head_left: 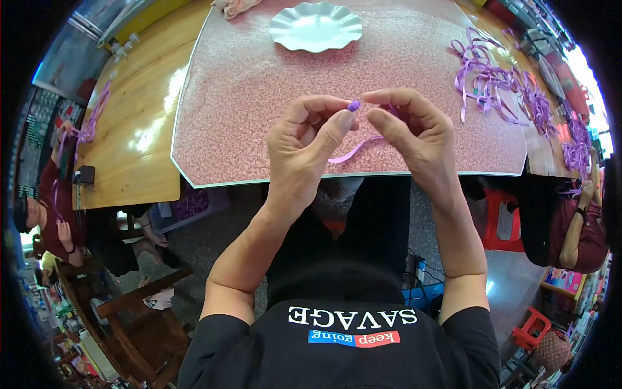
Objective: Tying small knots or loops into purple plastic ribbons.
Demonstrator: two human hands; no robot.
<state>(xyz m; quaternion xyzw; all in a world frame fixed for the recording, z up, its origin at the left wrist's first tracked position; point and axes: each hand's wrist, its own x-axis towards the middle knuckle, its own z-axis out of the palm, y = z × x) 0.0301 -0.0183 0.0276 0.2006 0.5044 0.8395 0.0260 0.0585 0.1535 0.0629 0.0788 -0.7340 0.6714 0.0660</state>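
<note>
Both of my hands are raised over the near part of a pink speckled table [259, 84]. Between the thumb and forefinger of my left hand [301, 139] is pinched a small, tightly folded purple ribbon piece [354, 105]. Close beside it, my right hand [421, 136] is curled with thumb and forefinger bent toward the piece. Purple shows inside its fingers, and a loose lilac ribbon tail [356, 150] runs from there down to the left over the table. How the right fingers grip the ribbon is partly hidden.
A pale scalloped plate [316, 29] stands at the far side. Tangled purple ribbons [486, 81] lie at the right. Wooden tabletops [139, 117] adjoin on both sides. A person [55, 220] at the left and another person [580, 233] at the right handle purple ribbon. Red stools [500, 223] stand below.
</note>
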